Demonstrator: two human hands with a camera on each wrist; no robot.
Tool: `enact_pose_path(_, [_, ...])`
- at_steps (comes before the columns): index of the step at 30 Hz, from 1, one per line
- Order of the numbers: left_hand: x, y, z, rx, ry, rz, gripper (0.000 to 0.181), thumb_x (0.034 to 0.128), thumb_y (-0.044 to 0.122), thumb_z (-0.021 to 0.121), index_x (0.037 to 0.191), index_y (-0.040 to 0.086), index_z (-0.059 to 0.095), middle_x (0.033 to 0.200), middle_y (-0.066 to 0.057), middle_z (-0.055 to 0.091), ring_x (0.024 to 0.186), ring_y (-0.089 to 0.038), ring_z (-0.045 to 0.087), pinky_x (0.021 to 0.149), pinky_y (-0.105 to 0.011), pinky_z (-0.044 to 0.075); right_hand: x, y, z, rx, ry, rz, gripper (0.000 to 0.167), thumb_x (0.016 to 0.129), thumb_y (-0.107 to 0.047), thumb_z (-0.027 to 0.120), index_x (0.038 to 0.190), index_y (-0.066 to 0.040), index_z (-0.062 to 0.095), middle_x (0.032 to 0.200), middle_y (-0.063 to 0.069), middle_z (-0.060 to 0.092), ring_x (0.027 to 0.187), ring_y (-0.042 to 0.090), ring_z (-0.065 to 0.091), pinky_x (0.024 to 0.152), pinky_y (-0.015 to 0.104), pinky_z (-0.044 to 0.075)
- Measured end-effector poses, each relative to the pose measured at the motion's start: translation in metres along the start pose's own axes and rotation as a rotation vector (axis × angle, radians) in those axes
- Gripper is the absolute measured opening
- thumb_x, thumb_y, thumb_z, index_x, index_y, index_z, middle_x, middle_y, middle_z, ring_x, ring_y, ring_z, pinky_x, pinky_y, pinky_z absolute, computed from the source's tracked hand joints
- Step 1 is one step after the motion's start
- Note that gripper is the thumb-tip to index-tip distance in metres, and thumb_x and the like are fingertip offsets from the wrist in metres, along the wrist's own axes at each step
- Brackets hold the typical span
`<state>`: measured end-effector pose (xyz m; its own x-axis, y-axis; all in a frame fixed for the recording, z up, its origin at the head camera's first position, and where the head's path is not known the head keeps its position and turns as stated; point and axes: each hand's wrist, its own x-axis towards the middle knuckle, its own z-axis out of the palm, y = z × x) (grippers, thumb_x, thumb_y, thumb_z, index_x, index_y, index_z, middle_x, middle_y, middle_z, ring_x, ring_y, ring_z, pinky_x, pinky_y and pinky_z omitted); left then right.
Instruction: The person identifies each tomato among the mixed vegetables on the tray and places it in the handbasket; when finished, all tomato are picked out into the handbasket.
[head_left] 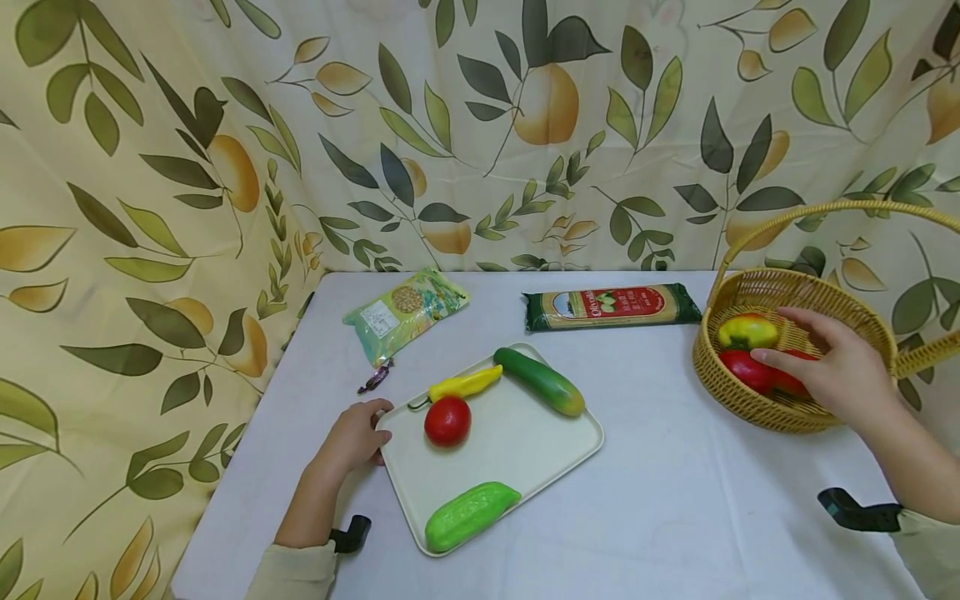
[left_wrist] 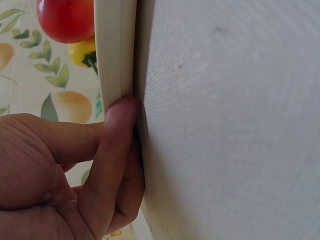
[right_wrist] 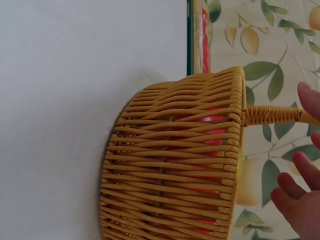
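Observation:
My left hand (head_left: 358, 433) grips the left rim of a cream tray (head_left: 510, 467), its fingers also showing at the rim in the left wrist view. On the tray lie a red tomato (head_left: 447, 421), a yellow chili pepper (head_left: 467, 383), a dark green cucumber-like vegetable (head_left: 540, 382) and a light green bumpy gourd (head_left: 471, 515). Over the wicker basket (head_left: 750, 408) hovers my right hand (head_left: 851, 367), fingers spread and apart from the basket in the right wrist view. Inside sit a yellow-and-red fruit-like piece (head_left: 748, 332) and two red rounded pieces (head_left: 748, 372), partly hidden by the hand.
A green snack bag (head_left: 407, 312) lies at the back left, with a small purple wrapped candy (head_left: 376, 377) below it. Along the back edge is a long pasta packet (head_left: 611, 307). The basket's tall handle (head_left: 723, 267) arches above its rim. Patterned cloth (head_left: 465, 150) hangs behind.

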<state>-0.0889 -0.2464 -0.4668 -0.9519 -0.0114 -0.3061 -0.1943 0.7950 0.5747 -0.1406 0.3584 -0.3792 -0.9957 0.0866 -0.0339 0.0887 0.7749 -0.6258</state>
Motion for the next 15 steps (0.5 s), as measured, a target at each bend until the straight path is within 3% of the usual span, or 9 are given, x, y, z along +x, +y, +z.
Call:
enact_pose_path(7, [0.0005,0.0002,0.0012,0.002,-0.002,0.000,0.041,0.0894,0.004,0.072,0.129,0.007,0.063,0.085,-0.008,0.060,0.055,-0.018,0.057,0.059,-0.031,0.046,0.0012,0.0013,0.0005,0.033,-0.027,-0.016,0.083,0.095,-0.045,0.067,0.156,-0.004,0.029,0.153,0.038,0.026,0.134,0.063,0.026,0.091,0.074,0.038])
enact_pose_path(10, [0.0006,-0.0001,0.0007,0.008,0.000,0.001,0.040,0.0893,0.004,0.072,0.129,0.007,0.063,0.085,-0.008,0.061,0.058,-0.018,0.057,0.060,-0.030,0.046,0.0015,0.0015,0.0003,0.054,-0.036,-0.012,0.083,0.094,-0.045,0.068,0.156,-0.005,0.030,0.154,0.036,0.026,0.132,0.062,0.028,0.081,0.046,0.055])
enact_pose_path(13, [0.0005,-0.0004,0.0001,0.012,0.000,0.001,0.040,0.0893,0.004,0.072,0.129,0.007,0.063,0.085,-0.009,0.061,0.059,-0.018,0.057,0.060,-0.030,0.046,0.0019,0.0003,0.0015,0.118,-0.045,-0.008,0.083,0.092,-0.047,0.069,0.157,-0.011,0.033,0.156,0.029,0.028,0.133,0.053,0.034,0.069,0.014,0.049])
enact_pose_path(15, [0.0004,-0.0004,-0.0001,0.011,-0.002,0.000,0.040,0.0893,0.004,0.072,0.129,0.007,0.063,0.086,-0.009,0.061,0.059,-0.019,0.057,0.060,-0.030,0.046,0.0022,-0.0007,0.0026,0.182,-0.052,-0.016,0.081,0.091,-0.046,0.071,0.157,-0.016,0.035,0.156,0.020,0.034,0.132,0.032,0.046,0.069,0.004,0.043])
